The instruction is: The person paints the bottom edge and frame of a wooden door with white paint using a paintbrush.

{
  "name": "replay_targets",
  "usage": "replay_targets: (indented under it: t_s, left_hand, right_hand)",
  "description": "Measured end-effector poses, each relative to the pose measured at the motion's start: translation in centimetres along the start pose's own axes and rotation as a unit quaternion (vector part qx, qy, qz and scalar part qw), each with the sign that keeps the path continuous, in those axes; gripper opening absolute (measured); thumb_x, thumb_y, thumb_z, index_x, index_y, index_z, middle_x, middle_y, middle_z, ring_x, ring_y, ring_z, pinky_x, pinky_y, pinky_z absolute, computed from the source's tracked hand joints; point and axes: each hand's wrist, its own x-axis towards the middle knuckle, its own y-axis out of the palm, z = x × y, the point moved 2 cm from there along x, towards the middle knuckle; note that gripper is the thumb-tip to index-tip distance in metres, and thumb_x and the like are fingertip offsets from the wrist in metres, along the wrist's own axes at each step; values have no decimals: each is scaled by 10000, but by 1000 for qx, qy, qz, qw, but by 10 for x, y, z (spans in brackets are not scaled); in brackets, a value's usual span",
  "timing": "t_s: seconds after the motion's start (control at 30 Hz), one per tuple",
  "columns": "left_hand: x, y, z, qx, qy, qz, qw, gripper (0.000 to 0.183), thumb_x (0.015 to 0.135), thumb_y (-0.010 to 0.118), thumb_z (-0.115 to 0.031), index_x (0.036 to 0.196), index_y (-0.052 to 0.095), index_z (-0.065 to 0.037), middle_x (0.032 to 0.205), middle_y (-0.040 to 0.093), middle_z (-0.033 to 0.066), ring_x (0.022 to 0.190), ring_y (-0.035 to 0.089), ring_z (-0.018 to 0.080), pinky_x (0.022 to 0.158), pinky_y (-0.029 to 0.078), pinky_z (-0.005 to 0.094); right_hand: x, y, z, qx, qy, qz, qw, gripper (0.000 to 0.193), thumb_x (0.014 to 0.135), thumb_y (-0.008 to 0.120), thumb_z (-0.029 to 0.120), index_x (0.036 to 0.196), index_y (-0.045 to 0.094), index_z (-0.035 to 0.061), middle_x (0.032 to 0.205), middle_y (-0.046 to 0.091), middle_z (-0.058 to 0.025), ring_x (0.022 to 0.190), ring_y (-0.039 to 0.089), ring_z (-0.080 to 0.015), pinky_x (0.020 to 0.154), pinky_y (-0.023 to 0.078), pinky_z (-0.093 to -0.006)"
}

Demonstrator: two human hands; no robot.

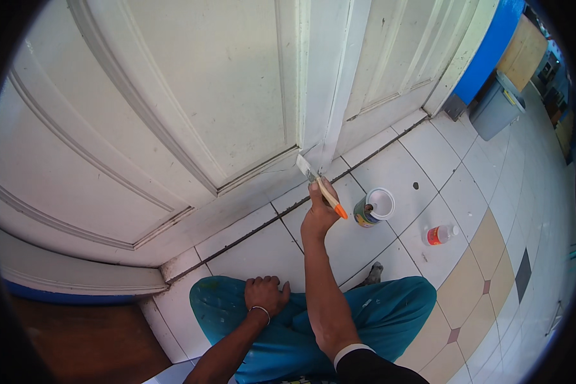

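Observation:
My right hand [320,211] grips a paintbrush [331,197] with a pale handle and an orange end. Its white-coated bristles are up at the lower corner of the white panelled door [211,96], by the frame post [323,83]; whether they touch it I cannot tell. My left hand [266,296] holds nothing and lies on my left knee, fingers loosely apart. To the right of my right hand stands an open paint can [367,216], white inside, with a dark object at its rim that I cannot make out.
A clear plastic bottle [440,234] with a red label is on the tiled floor [397,173], right of the can. Farther off, a grey bin [495,110] stands beside a blue post [496,45]. Brown wooden surface [86,339] at lower left. My knees are bent beneath my arms.

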Motion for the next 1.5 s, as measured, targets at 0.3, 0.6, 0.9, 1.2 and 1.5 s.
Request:
replay_targets:
  t_s: [0.3, 0.6, 0.9, 1.2, 1.5]
  left_hand:
    - [1, 9, 5, -3, 14, 5, 1000, 390, 912, 623, -468, 862, 754, -104, 893, 755, 106, 892, 709, 279, 895, 456, 412]
    - [0, 1, 1, -7, -1, 1, 1000, 383, 900, 650, -462, 909, 781, -102, 912, 766, 109, 894, 718, 271, 911, 470, 402]
    - [1, 2, -1, -6, -5, 4, 1000, 395, 905, 643, -469, 915, 786, -101, 907, 770, 111, 899, 722, 274, 913, 468, 406]
    - [-3, 5, 6, -13, 6, -25, 1000, 380, 903, 651, -461, 907, 793, -108, 891, 770, 105, 873, 720, 266, 890, 471, 407]
    - [-3, 0, 1, -11, -2, -8, 1000, 382, 906, 648, -458, 911, 793, -105, 888, 769, 106, 875, 721, 271, 898, 474, 407]
  right_hand:
    - [-86, 19, -9, -102, -190, 219, 951, 248, 882, 773, -43, 1122, 724, -2, 1103, 739, -173, 957, 728, -241, 829, 581, -326]
    - [-20, 11, 5, -62, -68, 21, 996, 220, 946, 731, 5, 1151, 688, -61, 1088, 715, -101, 941, 645, -151, 812, 560, -309]
    - [-61, 0, 6, -125, -22, 253, 959, 272, 928, 755, 7, 1188, 695, -47, 1020, 732, -84, 940, 674, -146, 847, 553, -287]
    - [-46, -39, 31, -93, 165, 173, 967, 319, 900, 763, 5, 1174, 654, -118, 1071, 710, -160, 921, 697, -177, 842, 582, -279]
    - [-33, -11, 30, -45, 82, 106, 990, 239, 853, 797, 2, 1050, 686, -74, 1042, 721, -128, 959, 682, -156, 870, 548, -275]
